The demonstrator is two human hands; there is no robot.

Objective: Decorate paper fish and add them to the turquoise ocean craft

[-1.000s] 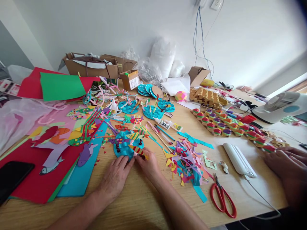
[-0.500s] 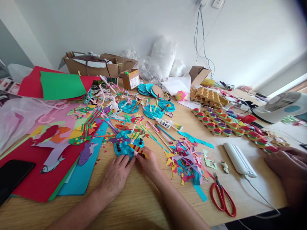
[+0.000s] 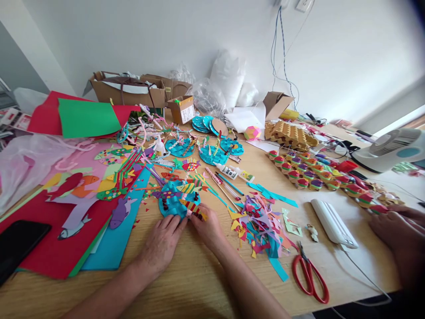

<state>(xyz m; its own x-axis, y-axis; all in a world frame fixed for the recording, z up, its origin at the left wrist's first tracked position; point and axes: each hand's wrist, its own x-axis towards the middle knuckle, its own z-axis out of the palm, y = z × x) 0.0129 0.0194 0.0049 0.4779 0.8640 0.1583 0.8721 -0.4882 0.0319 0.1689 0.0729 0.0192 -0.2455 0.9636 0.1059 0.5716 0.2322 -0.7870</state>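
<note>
A round blue craft base [image 3: 168, 204] with fluffy pipe-cleaner stems and paper fish lies in front of me. My left hand [image 3: 162, 241] grips its near edge, fingers closed together on the rim. Beside it, my right hand [image 3: 208, 228] pinches at a yellow and dark red striped paper fish [image 3: 191, 207] over the base's near right side. A pale pink bit shows between the two hands; the fingertips partly hide it. On the same base are a purple spotted paper fish [image 3: 168, 195] and a yellow-green striped paper fish [image 3: 188, 188].
Paper scraps [image 3: 262, 226] and red-handled scissors [image 3: 308, 272] lie to the right, near a white power bank [image 3: 334, 223]. Glue bottles [image 3: 227, 171] stand beyond. Coloured paper sheets [image 3: 66, 252] and a black phone [image 3: 25, 241] are left. Another person's hand [image 3: 392, 228] touches painted egg cartons [image 3: 303, 170].
The view has shifted very slightly. Both hands stay in nearly the same place on the blue base and the striped fish.
</note>
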